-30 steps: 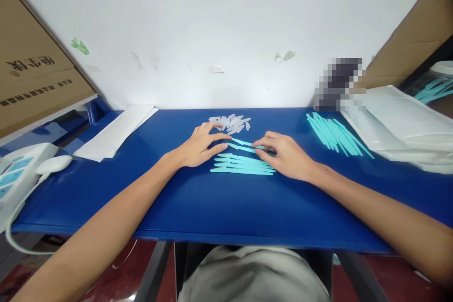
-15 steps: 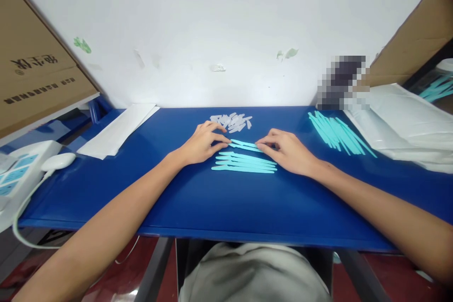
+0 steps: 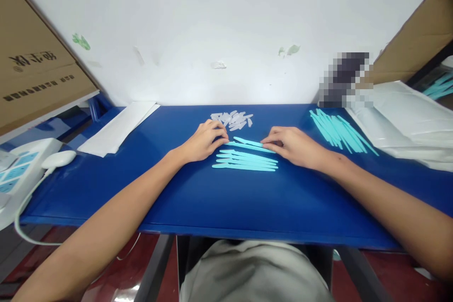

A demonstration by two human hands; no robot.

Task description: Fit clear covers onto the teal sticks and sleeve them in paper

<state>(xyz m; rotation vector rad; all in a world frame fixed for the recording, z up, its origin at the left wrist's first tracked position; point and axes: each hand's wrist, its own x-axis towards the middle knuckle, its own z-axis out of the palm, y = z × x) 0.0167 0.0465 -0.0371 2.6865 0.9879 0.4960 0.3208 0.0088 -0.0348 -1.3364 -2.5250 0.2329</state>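
Slim turquoise eyebrow razors lie on the blue table in front of me. My left hand (image 3: 208, 140) is closed, thumb and fingers pinching the left end of one eyebrow razor (image 3: 249, 146). My right hand (image 3: 288, 145) is closed too, its fingertips on the right end of another eyebrow razor (image 3: 247, 141) just behind it. The right fingertips hide where these two meet. Nearer to me, a row of several eyebrow razors (image 3: 246, 162) lies roughly parallel, their wider ends to the left. Behind my left hand is a pile of small translucent blade caps (image 3: 233, 120).
A loose pile of turquoise razors (image 3: 341, 131) lies at the right, beside a white plastic bag (image 3: 406, 122). White paper sheets (image 3: 118, 130) are at the left. A white power strip (image 3: 26, 170) with a cable sits at the left edge. Cardboard boxes (image 3: 38, 52) flank the table.
My right hand has shifted slightly right. The two razors between my hands now lie further apart, the rear one offset to the right. My left hand has barely moved.
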